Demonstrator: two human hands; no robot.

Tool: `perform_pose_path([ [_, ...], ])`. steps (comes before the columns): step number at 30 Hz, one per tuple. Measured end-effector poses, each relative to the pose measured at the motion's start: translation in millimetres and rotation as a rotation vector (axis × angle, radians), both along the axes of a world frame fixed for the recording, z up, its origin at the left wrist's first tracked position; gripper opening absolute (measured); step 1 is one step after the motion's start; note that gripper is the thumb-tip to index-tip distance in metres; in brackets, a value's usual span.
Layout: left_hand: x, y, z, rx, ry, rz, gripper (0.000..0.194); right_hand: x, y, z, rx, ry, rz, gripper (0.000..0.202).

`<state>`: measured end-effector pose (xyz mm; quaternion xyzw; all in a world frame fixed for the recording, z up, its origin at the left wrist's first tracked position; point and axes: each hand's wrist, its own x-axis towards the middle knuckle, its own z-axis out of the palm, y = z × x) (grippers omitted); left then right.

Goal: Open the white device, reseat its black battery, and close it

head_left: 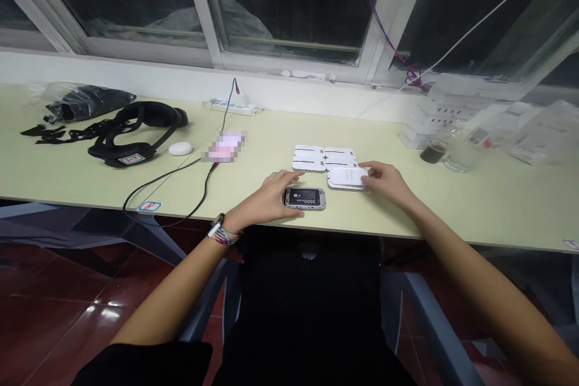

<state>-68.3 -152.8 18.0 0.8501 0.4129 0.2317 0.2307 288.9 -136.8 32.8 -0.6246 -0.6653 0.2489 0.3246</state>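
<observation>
A small handheld device with its back off (305,198) lies near the table's front edge, its black battery marked 3000mAh facing up. My left hand (269,198) curves around the device's left end, thumb and fingers spread apart on either side. Further right, my right hand (384,182) pinches the right edge of a white cover (347,176), which lies over another white, rounded piece. Just behind it, several white rounded devices (309,157) with black stripes sit close together in a block. Whether my left palm touches the battery device I cannot tell.
To the left are a black headset (136,132), a white oval case (180,148) and a blurred-out phone (226,146) on a black cable. A power strip (233,107) runs along the wall. White baskets (446,111), a dark-liquid cup (433,152) and plastic bags stand right.
</observation>
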Motion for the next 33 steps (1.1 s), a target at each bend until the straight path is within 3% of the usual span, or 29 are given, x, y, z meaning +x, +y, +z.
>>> perform_pose_path([
  [4,-18.8,-2.2,2.9,-0.031,-0.037,0.009,0.093,1.8,2.3,-5.5,0.046,-0.136,-0.001,0.05],
  [8,-23.2,-4.0,0.0,-0.039,-0.07,0.016,0.085,-15.2,-4.4,-8.4,0.31,-0.247,-0.007,0.027],
  [10,-22.9,-3.6,-2.2,-0.039,-0.073,0.016,0.085,-35.5,-11.3,-6.4,0.382,-0.263,0.17,0.019],
  [12,-23.2,-3.1,-3.9,-0.033,-0.075,0.012,0.086,-61.8,-17.0,-2.7,0.371,-0.287,0.474,0.015],
  [14,-24.3,-3.2,-4.8,-0.04,-0.08,0.012,0.086,-89.5,-17.9,1.3,0.344,-0.326,0.681,0.014],
  [19,-26.3,-3.7,-4.4,-0.073,-0.073,0.053,0.088,-137.6,2.9,8.6,0.353,-0.365,0.921,0.012],
  [23,-25.5,-1.9,-4.8,-0.065,-0.079,0.04,0.087,-147.8,18.7,10.4,0.338,-0.409,0.981,0.011],
  [33,-21.3,-3.6,-2.3,-0.031,-0.055,0.052,0.091,-160.1,28.4,12.1,0.357,-0.486,1.047,0.012],
])
